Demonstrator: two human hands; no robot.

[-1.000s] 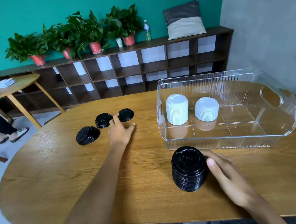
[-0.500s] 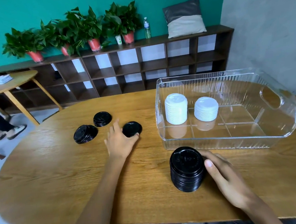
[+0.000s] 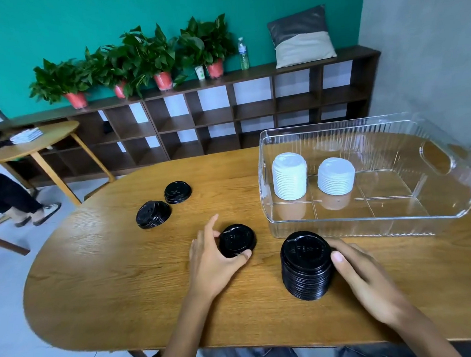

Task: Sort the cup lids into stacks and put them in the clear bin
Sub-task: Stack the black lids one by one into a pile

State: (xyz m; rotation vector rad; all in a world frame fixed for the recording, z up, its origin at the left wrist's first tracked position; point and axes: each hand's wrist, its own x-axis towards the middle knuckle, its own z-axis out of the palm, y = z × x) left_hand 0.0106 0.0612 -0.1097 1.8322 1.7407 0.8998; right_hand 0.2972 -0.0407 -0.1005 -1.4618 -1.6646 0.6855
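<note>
Two white stacks (image 3: 290, 176) sit in the clear bin (image 3: 371, 224) beyond my hands. My left hand (image 3: 215, 259) pinches a black lid (image 3: 237, 240); my right hand (image 3: 363, 275) grips the tall black stack (image 3: 306, 265). Two small piles (image 3: 153, 214) wait farther left.

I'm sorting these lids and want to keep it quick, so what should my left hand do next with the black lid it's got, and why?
Probably lift that black lid in your left hand and set it on top of the tall black stack that your right hand steadies. The lid lies close beside the stack, and two more black piles wait farther out.
</note>
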